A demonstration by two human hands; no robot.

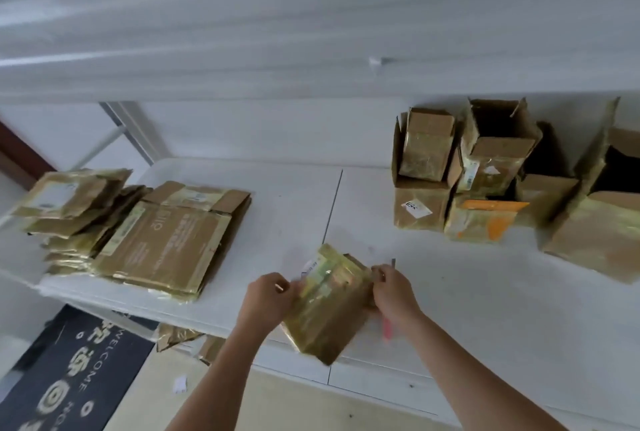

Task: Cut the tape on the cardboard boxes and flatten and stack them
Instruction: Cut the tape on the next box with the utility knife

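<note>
Dark welcome mat [72, 375] on floor at lower left, below white folding table [298, 209]; white wall behind. Flattened cardboard stack [138, 233] on table's left part. Left hand [268, 295] pinches left edge of small taped box [329, 302], at table's near edge, centre; long axis runs from far-left to near-right, near end overhanging edge. Right hand [393, 293] grips box's right edge. Unflattened open boxes [491, 171] clustered at table's right rear.
</note>
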